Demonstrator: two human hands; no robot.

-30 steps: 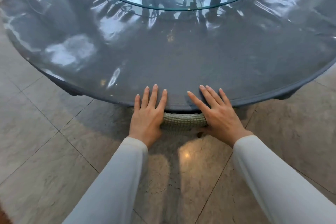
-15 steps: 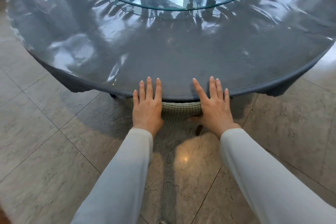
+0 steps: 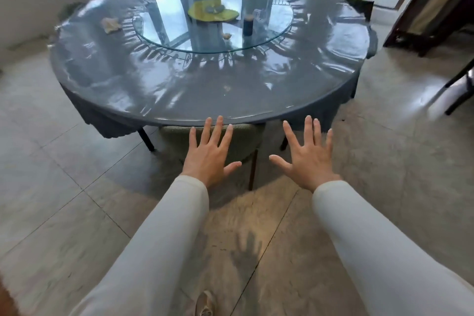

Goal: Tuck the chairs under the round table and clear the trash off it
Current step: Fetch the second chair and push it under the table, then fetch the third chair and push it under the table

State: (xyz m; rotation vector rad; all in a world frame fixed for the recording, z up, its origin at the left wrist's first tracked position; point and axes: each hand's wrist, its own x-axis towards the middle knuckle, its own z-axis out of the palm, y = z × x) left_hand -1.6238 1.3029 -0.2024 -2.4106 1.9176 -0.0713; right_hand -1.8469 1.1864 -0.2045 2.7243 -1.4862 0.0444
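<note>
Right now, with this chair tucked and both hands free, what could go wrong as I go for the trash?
1. The small scrap lies on the glass turntable beside the dark bottle; a reach there could tip the bottle or spin the glass.
2. The crumpled tissue sits far left; leaning across the glossy table cover may drag it. Walking round looks safer.

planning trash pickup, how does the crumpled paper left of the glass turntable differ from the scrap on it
The crumpled pale paper is larger and lies on the grey table cover; the small pale scrap lies on the round glass turntable near a dark bottle. Both are pale and untouched.
</note>
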